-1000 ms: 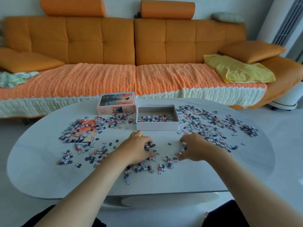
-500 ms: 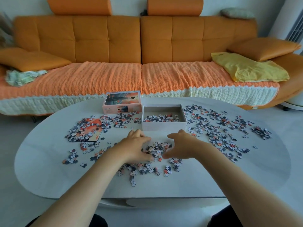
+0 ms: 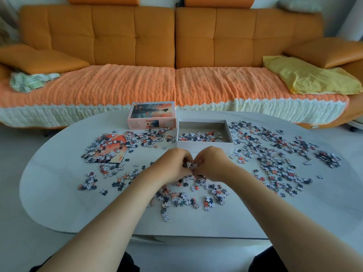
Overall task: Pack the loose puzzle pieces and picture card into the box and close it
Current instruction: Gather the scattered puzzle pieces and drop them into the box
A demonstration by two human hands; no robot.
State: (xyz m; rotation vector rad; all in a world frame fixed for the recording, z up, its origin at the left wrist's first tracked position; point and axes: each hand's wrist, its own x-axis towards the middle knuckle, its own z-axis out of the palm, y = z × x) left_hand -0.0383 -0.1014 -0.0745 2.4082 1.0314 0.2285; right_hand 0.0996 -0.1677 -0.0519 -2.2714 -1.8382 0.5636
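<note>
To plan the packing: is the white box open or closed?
Open. The white box has no lid on; pieces lie inside, and its lid sits beside it.

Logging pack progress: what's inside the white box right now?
A thin scatter of puzzle pieces lies on the floor of the white box, which is far from full. Its near wall hides the front strip of the floor.

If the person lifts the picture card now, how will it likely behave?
The card looks thin and flat, so it is probably light and may bend. Loose pieces lie on it, so they would likely slide off if it tilts.
</note>
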